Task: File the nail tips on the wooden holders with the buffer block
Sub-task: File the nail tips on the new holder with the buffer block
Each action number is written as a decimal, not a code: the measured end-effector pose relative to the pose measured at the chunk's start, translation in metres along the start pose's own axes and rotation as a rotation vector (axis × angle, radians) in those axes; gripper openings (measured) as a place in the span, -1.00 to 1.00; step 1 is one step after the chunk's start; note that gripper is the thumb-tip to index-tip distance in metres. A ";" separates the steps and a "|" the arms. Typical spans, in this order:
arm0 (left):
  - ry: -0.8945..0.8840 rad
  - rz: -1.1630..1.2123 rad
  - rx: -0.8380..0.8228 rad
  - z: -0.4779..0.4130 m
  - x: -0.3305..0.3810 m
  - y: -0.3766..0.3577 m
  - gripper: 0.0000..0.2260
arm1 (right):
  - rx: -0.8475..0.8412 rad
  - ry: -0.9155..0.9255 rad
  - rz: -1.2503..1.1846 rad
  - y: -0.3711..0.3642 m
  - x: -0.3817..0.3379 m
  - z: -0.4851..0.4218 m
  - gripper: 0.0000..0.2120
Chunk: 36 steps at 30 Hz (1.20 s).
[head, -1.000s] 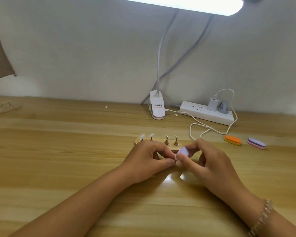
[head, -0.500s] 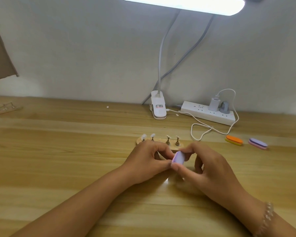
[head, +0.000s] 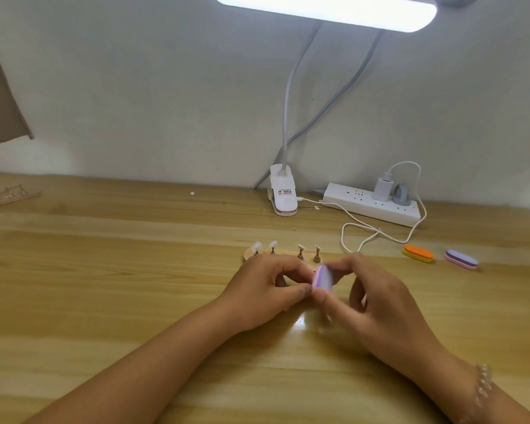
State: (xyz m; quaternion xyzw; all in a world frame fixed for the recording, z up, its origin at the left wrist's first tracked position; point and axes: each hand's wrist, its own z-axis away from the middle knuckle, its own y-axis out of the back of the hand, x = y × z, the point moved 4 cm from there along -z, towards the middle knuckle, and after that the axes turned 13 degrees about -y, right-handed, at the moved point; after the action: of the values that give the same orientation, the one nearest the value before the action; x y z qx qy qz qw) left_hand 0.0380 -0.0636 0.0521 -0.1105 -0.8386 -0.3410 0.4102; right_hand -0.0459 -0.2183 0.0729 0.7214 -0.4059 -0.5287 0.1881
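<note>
Lilac buffer block (head: 322, 278) stands pinched in the right hand (head: 377, 301), touching the left hand (head: 263, 292) at its curled fingertips, just before the wooden holder (head: 248, 254), well in from the table (head: 104, 270) edges. Whether the left grips anything, I cannot tell.

Bright overhead lamp (head: 325, 9); right hand (head: 377, 301) seemingly blurred.

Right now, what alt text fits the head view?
A person's right hand holds a lilac buffer block at the pinched fingertips of the left hand, above a wooden table. Behind them stands a wooden holder with four pegs.
</note>
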 end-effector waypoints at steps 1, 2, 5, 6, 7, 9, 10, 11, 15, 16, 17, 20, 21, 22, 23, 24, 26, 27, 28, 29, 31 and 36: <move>0.002 -0.001 -0.002 0.000 0.000 0.000 -0.86 | -0.023 0.039 0.039 -0.003 -0.004 0.003 -0.67; 0.004 -0.007 -0.002 0.000 0.000 0.000 -0.83 | -0.032 0.049 0.064 -0.004 -0.005 0.004 -0.66; 0.004 -0.028 0.008 0.000 -0.002 0.000 -0.83 | 0.023 -0.033 0.038 0.001 0.004 -0.003 -0.71; 0.003 -0.034 0.008 0.000 -0.002 0.000 -0.84 | 0.041 -0.034 0.055 0.002 0.006 -0.004 -0.71; 0.003 -0.040 0.004 0.000 -0.002 0.000 -0.84 | 0.048 -0.008 0.090 0.002 0.004 -0.003 -0.71; -0.004 -0.049 -0.012 0.000 -0.001 0.000 -0.82 | 0.019 0.075 0.146 -0.002 -0.004 0.003 -0.69; -0.007 -0.051 -0.017 0.001 -0.001 0.000 -0.81 | -0.001 0.097 0.148 -0.004 -0.006 0.005 -0.68; -0.007 -0.051 -0.018 0.000 -0.001 0.000 -0.80 | -0.012 0.093 0.135 -0.005 -0.006 0.005 -0.67; -0.007 -0.042 -0.002 -0.001 -0.003 0.000 -0.80 | 0.044 -0.025 0.076 0.002 0.005 -0.004 -0.73; -0.004 -0.036 -0.008 0.000 -0.003 0.000 -0.82 | 0.043 -0.001 0.102 0.002 0.003 -0.003 -0.73; 0.000 -0.029 -0.018 0.000 -0.004 -0.001 -0.84 | 0.029 0.042 0.142 0.000 -0.002 0.000 -0.71; 0.000 -0.016 -0.037 0.000 -0.006 -0.002 -0.84 | -0.028 0.099 0.175 -0.005 -0.010 0.007 -0.67; -0.001 -0.019 -0.034 -0.001 -0.006 -0.002 -0.83 | -0.024 0.063 0.147 -0.003 -0.008 0.004 -0.67; -0.002 -0.024 -0.027 -0.001 -0.007 -0.001 -0.82 | -0.003 0.013 0.110 -0.001 -0.004 0.001 -0.67; -0.006 -0.030 -0.021 -0.001 -0.008 -0.001 -0.82 | 0.023 -0.031 0.083 0.001 0.000 -0.002 -0.69; -0.010 -0.034 -0.018 0.000 -0.008 -0.001 -0.83 | 0.046 -0.052 0.075 0.003 0.004 -0.004 -0.70; -0.019 -0.026 -0.025 0.000 -0.008 -0.001 -0.80 | 0.044 -0.013 0.126 0.001 -0.001 0.000 -0.69; -0.024 -0.016 -0.035 0.000 -0.008 -0.002 -0.78 | 0.020 0.024 0.166 -0.001 -0.005 0.003 -0.68; -0.029 -0.010 -0.046 0.000 -0.007 -0.002 -0.76 | -0.006 0.052 0.192 -0.004 -0.008 0.006 -0.66; -0.032 -0.019 -0.051 0.000 -0.006 -0.002 -0.75 | -0.017 0.059 0.197 -0.004 -0.009 0.006 -0.65; -0.025 -0.070 -0.037 0.000 -0.006 -0.001 -0.78 | 0.015 -0.012 0.136 0.000 -0.004 0.002 -0.65; -0.021 -0.162 -0.076 0.002 -0.001 -0.002 -0.79 | 0.040 0.010 0.148 -0.001 -0.005 0.002 -0.66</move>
State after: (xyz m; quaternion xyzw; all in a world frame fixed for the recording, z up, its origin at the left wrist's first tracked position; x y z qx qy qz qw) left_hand 0.0367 -0.0635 0.0491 -0.0615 -0.8354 -0.4035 0.3680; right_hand -0.0482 -0.2138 0.0742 0.6955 -0.4679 -0.5015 0.2141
